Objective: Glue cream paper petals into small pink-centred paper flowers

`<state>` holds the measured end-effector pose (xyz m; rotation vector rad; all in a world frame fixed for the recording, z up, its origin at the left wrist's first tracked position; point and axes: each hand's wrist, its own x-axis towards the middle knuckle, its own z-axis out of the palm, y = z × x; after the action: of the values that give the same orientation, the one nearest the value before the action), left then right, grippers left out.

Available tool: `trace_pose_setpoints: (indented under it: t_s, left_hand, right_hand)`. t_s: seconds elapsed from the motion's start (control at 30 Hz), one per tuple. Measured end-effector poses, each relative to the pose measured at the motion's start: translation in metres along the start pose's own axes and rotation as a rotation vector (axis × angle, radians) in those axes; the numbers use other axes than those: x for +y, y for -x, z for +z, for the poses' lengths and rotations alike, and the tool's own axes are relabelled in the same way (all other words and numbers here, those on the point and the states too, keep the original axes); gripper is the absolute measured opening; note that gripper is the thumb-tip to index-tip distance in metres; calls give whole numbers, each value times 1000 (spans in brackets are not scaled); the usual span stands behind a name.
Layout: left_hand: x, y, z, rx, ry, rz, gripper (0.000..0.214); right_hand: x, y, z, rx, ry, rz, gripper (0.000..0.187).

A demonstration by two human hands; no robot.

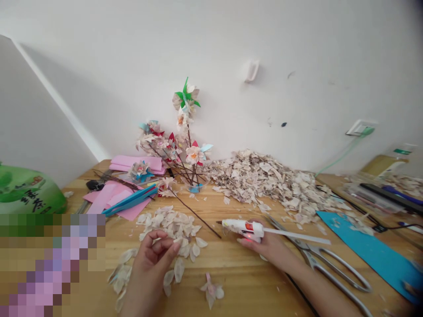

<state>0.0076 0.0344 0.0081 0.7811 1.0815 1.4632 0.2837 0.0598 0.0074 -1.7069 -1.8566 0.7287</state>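
My right hand is wrapped round a white hot glue gun with a lit red lamp, its nozzle pointing left and a glue stick sticking out to the right. My left hand is curled beside a heap of pale cut petals, thumb and fingertips pinched on one petal. A small finished paper flower lies on the wooden table near me. A thin brown twig runs from the petals toward a bunch of paper flowers on stems.
A big pile of pale husk scraps lies against the wall. Large metal scissors lie right of my right hand, beside blue paper. Pink paper sheets, a blue folded piece and a green bag sit left.
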Motion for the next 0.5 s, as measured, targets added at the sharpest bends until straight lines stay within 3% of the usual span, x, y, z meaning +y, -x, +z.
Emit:
trace_pose_setpoints:
  t_s: [0.1, 0.17, 0.27, 0.37, 0.5]
  left_hand:
    - [1, 0, -1, 24, 9, 4, 42]
    - [4, 0, -1, 30, 4, -2, 44]
    - [10, 3, 1, 29, -15, -15, 48]
    - [13, 5, 4, 21, -32, -25, 49]
    - [10, 7, 5, -35, -47, -17, 45]
  right_hand:
    - [2, 15, -15, 53, 210, -57, 38]
    - [2, 33, -27, 123, 365, 14, 36]
    - [-8, 65, -38, 18, 505, 98, 20]
    - [-31, 79, -30, -155, 388, 4, 7]
    - [-64, 58, 1, -223, 136, -308, 23]
